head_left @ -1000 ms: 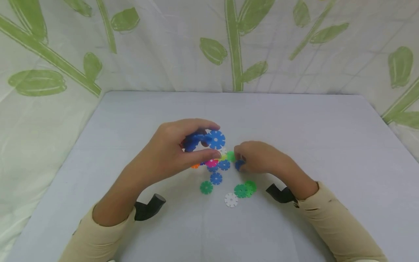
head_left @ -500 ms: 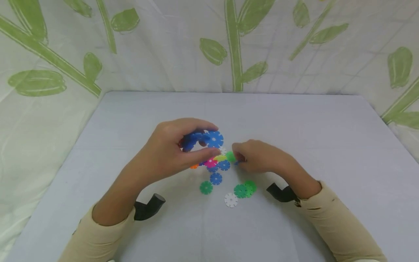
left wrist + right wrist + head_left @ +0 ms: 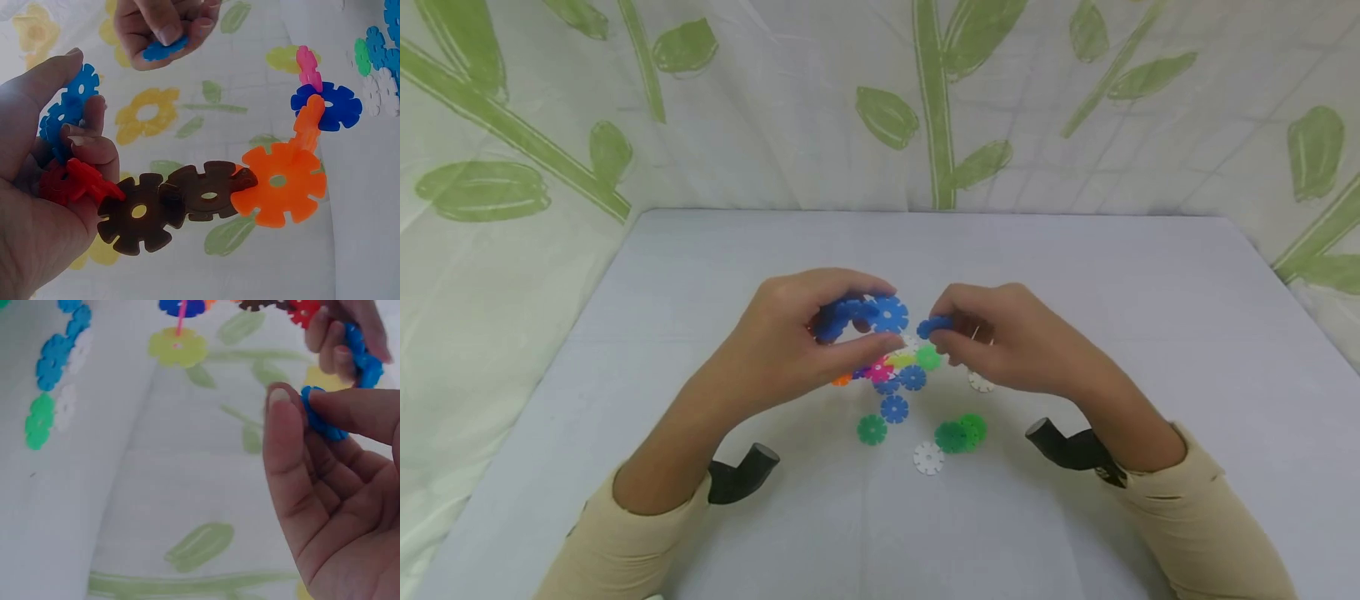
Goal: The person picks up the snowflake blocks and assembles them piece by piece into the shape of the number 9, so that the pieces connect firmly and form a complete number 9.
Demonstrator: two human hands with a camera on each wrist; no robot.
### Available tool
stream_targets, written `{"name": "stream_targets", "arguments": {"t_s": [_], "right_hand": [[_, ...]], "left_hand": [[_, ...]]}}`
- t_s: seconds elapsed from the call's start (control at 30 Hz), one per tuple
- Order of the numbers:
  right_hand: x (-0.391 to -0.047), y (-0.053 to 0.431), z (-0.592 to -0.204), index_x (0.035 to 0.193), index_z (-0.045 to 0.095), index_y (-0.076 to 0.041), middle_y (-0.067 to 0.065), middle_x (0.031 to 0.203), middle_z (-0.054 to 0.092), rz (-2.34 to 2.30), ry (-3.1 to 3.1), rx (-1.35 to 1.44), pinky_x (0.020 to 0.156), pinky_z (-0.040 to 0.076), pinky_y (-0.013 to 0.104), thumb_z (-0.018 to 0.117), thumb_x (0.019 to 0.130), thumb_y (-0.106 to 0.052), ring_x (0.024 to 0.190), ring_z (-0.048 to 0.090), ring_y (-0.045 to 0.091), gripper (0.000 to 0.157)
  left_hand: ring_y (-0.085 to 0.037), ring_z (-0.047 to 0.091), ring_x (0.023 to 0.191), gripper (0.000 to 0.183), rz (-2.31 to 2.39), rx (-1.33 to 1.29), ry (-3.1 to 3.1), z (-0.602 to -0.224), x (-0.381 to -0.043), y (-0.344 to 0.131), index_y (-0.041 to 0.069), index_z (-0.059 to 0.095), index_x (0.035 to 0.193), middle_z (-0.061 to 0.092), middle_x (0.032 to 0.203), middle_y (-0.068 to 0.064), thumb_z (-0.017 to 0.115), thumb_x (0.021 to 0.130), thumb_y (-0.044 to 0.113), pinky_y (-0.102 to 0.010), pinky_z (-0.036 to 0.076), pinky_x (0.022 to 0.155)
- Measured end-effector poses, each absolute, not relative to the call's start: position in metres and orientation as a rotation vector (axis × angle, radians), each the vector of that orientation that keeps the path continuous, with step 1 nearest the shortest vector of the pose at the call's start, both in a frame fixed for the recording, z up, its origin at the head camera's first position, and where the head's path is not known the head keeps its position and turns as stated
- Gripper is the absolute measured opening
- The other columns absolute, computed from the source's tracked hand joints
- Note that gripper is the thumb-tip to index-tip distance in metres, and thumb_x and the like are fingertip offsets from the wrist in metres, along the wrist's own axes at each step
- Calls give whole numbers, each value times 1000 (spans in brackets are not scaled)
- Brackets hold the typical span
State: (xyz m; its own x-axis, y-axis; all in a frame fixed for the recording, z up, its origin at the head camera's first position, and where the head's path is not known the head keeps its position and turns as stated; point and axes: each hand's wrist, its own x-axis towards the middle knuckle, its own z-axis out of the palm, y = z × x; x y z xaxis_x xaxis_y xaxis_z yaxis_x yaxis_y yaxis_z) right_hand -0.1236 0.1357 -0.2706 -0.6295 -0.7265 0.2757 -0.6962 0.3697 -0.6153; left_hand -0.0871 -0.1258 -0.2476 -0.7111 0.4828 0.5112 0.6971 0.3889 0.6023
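Note:
My left hand grips the blue end of a chain of slotted plastic snowflake discs. In the left wrist view the chain runs on through a red disc, brown discs, orange discs, a dark blue disc, a pink disc and a yellow disc. A blue disc sticks out between thumb and fingers. Just to its right, my right hand pinches a single blue disc between thumb and finger, a small gap away from the chain's blue end.
Loose discs lie on the white table: a green one, a white one, overlapping greens and a blue one. Another white disc shows below the right hand. Black curved mounts sit at both wrists.
My right hand has lifted from the table with the blue disc, rising level with the left hand and uncovering a white disc. The left hand has shifted slightly left, still holding the chain.

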Motion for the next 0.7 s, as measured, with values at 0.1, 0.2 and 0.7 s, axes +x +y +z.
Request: {"name": "stream_targets", "arguments": {"t_s": [0.1,0.2,0.7], "right_hand": [[-117,135,-266,103,67,-11,-11,90,69,-1179,2569,-1365,65,56,27,70,93,-3,76,63,2,13],[-113,133,-263,103,69,-11,-11,90,69,-1219,2581,-1386,64,56,26,71,92,-3,78,62,3,14],[-102,125,-263,98,65,-3,-6,81,68,-1282,2690,-1670,64,54,18,71,86,8,68,62,1,18]], "left_hand": [[-7,60,74,40,-1241,-1040,-2412,-249,-87,-125,5,72,116,69,93,3,87,80,16,-25,54,62],[-8,60,74,40,-1253,-1049,-2425,-250,-88,-125,5,71,117,68,91,4,86,81,16,-27,55,62],[-6,61,75,38,-1291,-1114,-2400,-252,-88,-123,4,71,114,70,96,3,86,81,15,-25,55,63]]}}
